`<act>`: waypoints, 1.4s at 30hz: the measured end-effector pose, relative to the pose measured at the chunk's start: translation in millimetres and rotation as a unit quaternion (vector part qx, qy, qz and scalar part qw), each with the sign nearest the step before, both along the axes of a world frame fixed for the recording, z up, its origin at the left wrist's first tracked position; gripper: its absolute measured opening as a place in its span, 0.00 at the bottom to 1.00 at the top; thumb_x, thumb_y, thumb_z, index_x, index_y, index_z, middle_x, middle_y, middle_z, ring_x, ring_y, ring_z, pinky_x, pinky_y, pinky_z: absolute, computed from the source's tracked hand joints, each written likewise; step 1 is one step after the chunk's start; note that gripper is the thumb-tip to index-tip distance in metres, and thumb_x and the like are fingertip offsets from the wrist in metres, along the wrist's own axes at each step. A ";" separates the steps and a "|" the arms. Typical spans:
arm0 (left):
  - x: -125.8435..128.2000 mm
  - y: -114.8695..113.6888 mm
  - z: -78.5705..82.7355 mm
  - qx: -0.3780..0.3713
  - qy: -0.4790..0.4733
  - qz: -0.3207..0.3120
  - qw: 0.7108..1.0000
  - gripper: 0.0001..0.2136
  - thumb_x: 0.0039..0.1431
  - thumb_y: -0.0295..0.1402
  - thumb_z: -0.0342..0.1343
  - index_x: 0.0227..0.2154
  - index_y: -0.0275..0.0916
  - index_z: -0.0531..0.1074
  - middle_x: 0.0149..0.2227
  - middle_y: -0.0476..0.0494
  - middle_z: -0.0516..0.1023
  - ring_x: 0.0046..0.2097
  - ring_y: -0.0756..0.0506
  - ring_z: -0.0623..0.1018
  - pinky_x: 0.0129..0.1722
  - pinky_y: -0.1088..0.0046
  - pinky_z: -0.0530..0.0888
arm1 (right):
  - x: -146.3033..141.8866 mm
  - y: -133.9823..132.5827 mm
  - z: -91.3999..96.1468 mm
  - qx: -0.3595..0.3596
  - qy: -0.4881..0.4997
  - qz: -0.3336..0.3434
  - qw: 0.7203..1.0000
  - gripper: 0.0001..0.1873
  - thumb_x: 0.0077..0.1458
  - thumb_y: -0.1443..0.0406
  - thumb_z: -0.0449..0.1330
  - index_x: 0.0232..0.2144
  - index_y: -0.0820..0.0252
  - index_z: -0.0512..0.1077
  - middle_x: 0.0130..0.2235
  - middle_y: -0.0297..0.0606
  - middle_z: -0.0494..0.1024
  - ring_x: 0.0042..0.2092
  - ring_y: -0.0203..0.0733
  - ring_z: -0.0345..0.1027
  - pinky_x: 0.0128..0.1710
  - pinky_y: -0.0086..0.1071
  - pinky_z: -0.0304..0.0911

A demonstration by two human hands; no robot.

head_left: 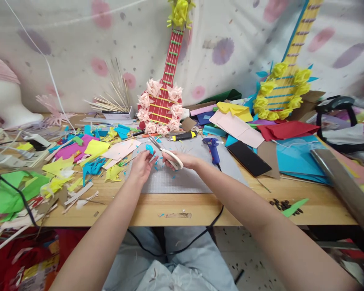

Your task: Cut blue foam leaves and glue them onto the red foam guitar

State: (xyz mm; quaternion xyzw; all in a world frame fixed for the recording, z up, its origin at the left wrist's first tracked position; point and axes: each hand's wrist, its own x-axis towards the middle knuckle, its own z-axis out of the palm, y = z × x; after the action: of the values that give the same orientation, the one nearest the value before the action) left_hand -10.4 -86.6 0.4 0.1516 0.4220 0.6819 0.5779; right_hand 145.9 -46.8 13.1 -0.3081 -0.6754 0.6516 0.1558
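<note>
My left hand (142,165) pinches a small rounded piece of blue paper (149,149) above the grey cutting mat (182,184). In my right hand (182,159) is a pair of scissors (173,158) with cream handles, fingers wrapped round the loops. The blades point up and to the left, close to the blue piece; whether they touch it I cannot tell. Tiny blue clippings lie on the mat around both hands. Just beyond the hands rests a yellow and black utility knife (184,136).
A blue glue gun (212,149) and a black phone (249,158) lie to the right. Paper scraps (92,151) cover the left side. Behind stand a red paper guitar (162,107) with pink flowers and a yellow one (280,91). A black cable (197,236) hangs over the table edge.
</note>
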 end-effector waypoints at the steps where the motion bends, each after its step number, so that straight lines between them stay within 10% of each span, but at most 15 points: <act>1: 2.8 0.6 -0.1 0.000 -0.008 -0.001 1.000 0.05 0.48 0.21 0.52 0.22 0.35 0.67 0.24 0.50 0.72 0.33 0.52 0.76 0.37 0.73 0.75 | 1.4 -0.3 1.5 -0.002 -0.008 0.004 1.000 0.27 0.46 0.42 0.55 0.27 0.61 0.61 0.20 0.29 0.64 0.20 0.28 0.56 0.18 0.24 0.54; 33: 8.7 3.0 1.2 -0.002 0.008 -0.012 1.000 0.06 0.49 0.21 0.51 0.21 0.35 0.67 0.26 0.49 0.73 0.33 0.52 0.75 0.40 0.74 0.75 | 4.2 9.8 -4.9 -0.036 0.000 0.011 0.999 0.27 0.40 0.44 0.61 0.23 0.61 0.60 0.15 0.22 0.54 0.16 0.25 0.45 0.14 0.22 0.44; 42: -4.2 0.7 -2.4 -0.014 0.136 -0.049 0.989 0.04 0.43 0.24 0.55 0.20 0.36 0.65 0.21 0.51 0.70 0.27 0.52 0.72 0.34 0.72 0.74 | 29.6 17.4 12.9 -0.080 0.123 -0.055 0.988 0.24 0.51 0.45 0.53 0.27 0.61 0.61 0.17 0.23 0.52 0.17 0.25 0.43 0.16 0.22 0.40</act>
State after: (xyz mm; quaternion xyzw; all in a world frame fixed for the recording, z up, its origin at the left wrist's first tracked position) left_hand -14.5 -86.0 -1.9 0.2555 0.4984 0.6197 0.5498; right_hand 175.4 -29.5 25.9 -0.2736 -0.5788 0.7269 0.2485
